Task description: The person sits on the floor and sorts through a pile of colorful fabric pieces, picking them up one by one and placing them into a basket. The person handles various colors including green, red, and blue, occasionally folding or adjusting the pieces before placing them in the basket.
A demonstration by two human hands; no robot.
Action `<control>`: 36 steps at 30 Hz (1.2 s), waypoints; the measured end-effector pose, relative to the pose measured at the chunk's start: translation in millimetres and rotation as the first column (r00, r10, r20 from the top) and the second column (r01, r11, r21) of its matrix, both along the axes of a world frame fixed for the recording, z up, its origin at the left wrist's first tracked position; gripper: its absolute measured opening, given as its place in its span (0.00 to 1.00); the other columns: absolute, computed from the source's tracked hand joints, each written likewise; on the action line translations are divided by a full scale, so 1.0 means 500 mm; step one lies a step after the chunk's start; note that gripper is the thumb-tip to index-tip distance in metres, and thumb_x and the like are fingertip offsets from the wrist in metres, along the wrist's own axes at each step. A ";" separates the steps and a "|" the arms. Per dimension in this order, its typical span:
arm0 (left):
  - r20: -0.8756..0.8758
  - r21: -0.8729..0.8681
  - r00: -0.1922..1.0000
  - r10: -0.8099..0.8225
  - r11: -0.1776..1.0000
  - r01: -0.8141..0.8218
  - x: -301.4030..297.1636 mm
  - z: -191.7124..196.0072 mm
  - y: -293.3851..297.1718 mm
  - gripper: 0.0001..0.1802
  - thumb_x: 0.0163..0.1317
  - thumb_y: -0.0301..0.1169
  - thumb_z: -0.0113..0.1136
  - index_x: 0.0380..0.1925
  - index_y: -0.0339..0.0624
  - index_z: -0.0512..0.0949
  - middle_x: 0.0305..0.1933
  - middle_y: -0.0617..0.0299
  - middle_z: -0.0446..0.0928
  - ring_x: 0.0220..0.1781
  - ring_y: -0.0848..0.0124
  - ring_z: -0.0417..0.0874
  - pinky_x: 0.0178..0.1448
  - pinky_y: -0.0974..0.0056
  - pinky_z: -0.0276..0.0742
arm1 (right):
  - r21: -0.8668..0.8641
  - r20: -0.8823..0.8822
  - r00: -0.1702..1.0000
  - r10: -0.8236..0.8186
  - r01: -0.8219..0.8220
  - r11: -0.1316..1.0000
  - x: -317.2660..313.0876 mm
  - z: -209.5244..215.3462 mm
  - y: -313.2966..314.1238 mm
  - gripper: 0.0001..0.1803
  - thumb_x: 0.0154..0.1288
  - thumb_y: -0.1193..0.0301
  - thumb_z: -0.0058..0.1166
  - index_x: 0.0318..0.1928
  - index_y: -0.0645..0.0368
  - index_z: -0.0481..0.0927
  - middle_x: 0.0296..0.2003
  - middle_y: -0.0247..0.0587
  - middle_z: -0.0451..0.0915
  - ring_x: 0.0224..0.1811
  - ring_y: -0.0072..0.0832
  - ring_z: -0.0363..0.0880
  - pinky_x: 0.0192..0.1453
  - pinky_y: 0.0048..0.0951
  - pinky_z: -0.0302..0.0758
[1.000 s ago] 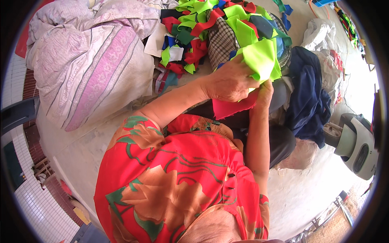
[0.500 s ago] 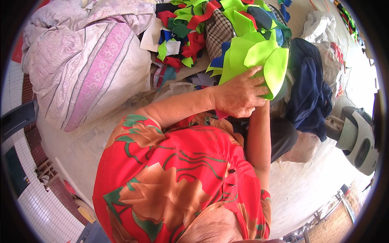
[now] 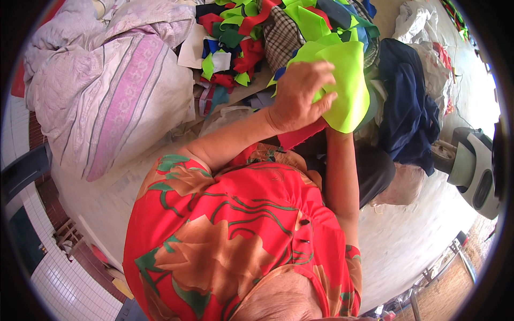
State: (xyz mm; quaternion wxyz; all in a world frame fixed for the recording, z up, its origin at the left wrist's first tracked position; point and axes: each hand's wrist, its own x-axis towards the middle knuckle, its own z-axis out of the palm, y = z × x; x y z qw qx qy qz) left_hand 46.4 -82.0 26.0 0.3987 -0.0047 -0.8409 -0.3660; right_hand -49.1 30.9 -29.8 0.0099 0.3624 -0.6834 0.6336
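A sheet of smooth, lime-green cloth with a rounded lower edge (image 3: pixel 345 85) is held up before the person's lap, over the right wrist. The left hand (image 3: pixel 305 96) is raised in front of its left side, with the fingers loosely bent and parted, clenched on nothing; whether the cloth is touched by them cannot be told. The right hand is covered by the same cloth, so the state of its fingers cannot be told; only the bare right forearm (image 3: pixel 342 182) is seen below. A pinkish-red piece of cloth with a frayed edge (image 3: pixel 302 135) is seen just below the left hand.

Beyond the hands, a heap of red, green, blue and white cloth scraps (image 3: pixel 250 53) is spread beside a brown-and-white checked cloth (image 3: pixel 281 40). To the left, a large, bulging white cloth bundle (image 3: pixel 75 117) is crossed by a pink, flower-patterned band (image 3: pixel 126 101). To the right, crumpled navy cloth (image 3: pixel 404 101) is laid near whitish plastic bags (image 3: pixel 417 24). Red patches are shown on the bags, but whether they are lettering cannot be made out. Farther right, a grey-and-white machine housing (image 3: pixel 476 176) is seen, with a dark oval panel on which any marking is too small to be read.
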 end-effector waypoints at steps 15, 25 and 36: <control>0.023 0.963 0.951 -0.308 0.263 0.062 -0.011 -0.037 -0.069 0.12 0.53 0.27 0.61 0.38 0.37 0.75 0.34 0.64 0.77 0.35 0.78 0.76 0.45 0.71 0.73 | 0.095 0.086 0.996 0.001 -0.009 0.995 0.008 0.020 -0.033 0.27 0.59 0.69 0.57 0.59 0.62 0.66 0.54 0.43 0.73 0.56 0.34 0.71 0.58 0.31 0.68; -0.102 0.985 0.769 -0.631 -0.174 -0.011 0.003 -0.067 -0.086 0.35 0.52 0.38 0.67 0.58 0.38 0.64 0.52 0.56 0.72 0.54 0.69 0.75 0.60 0.63 0.69 | 0.131 0.136 0.990 0.030 -0.048 0.990 0.027 0.029 -0.018 0.27 0.59 0.69 0.57 0.58 0.62 0.67 0.53 0.42 0.73 0.55 0.34 0.71 0.58 0.31 0.68; -0.157 0.937 0.866 -0.474 -0.347 -0.021 0.052 -0.134 -0.096 0.27 0.50 0.19 0.62 0.53 0.36 0.70 0.50 0.54 0.76 0.49 0.63 0.80 0.56 0.59 0.76 | 0.539 -0.147 0.939 0.310 -0.187 0.821 0.010 -0.071 0.002 0.27 0.59 0.68 0.58 0.57 0.63 0.67 0.52 0.42 0.73 0.53 0.33 0.72 0.57 0.32 0.68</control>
